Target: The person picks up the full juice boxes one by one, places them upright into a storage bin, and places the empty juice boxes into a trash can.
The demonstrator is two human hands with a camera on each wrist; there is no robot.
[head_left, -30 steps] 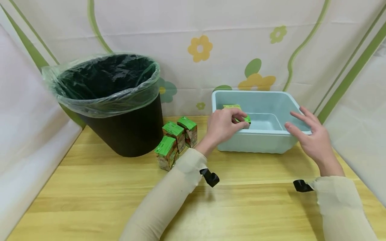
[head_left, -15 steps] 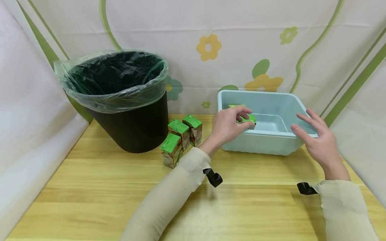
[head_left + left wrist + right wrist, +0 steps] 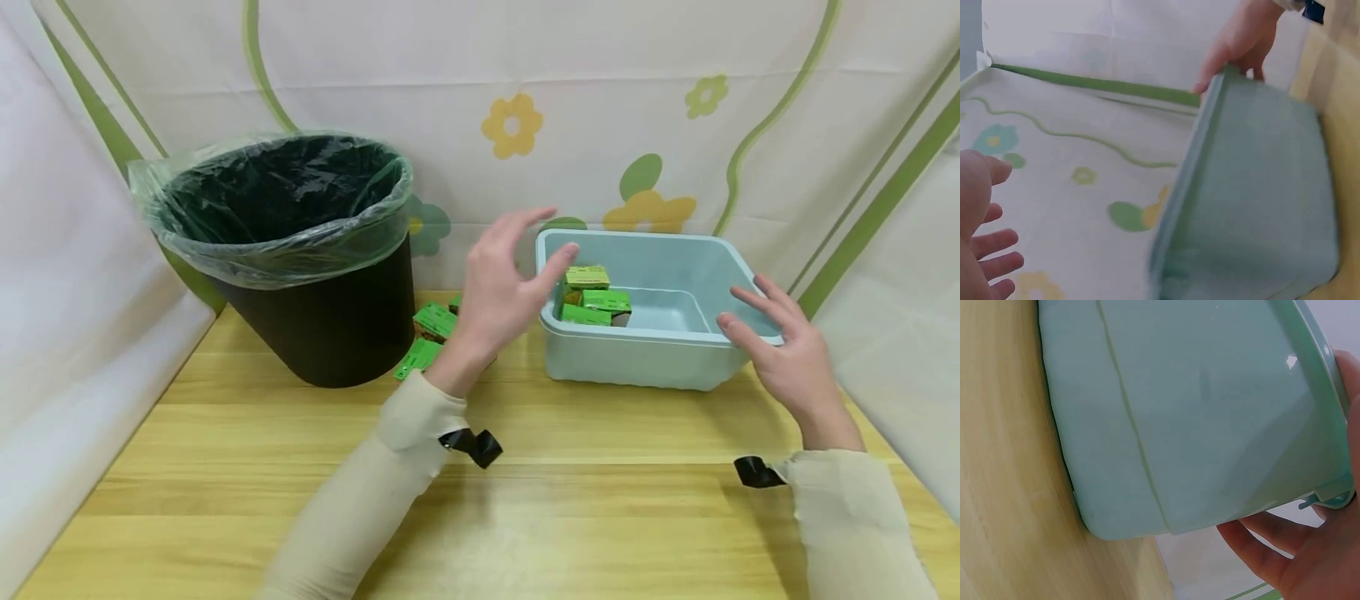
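My left hand (image 3: 498,292) is raised over the table beside the pale blue plastic bin (image 3: 630,354). Its thumb and fingers are spread, with nothing between them. Three small green-topped cartons, one a lighter yellow-green carton (image 3: 587,275) at the back, sit at the bin's left end, near a green carton (image 3: 607,300) and a front carton (image 3: 585,315). My right hand (image 3: 795,358) holds the bin's front right corner, thumb at the front rim. Behind my left wrist stand more cartons (image 3: 435,319), partly hidden by that hand and forearm.
A black trash can (image 3: 330,325) lined with a thin green bag (image 3: 360,242) stands at the left, close to the loose cartons. Flowered white cloth (image 3: 420,67) hangs behind and at both sides of the wooden table (image 3: 570,517).
My left hand has let go of a carton inside the bin, risen and moved left out of it. My right hand keeps its place at the bin's corner.
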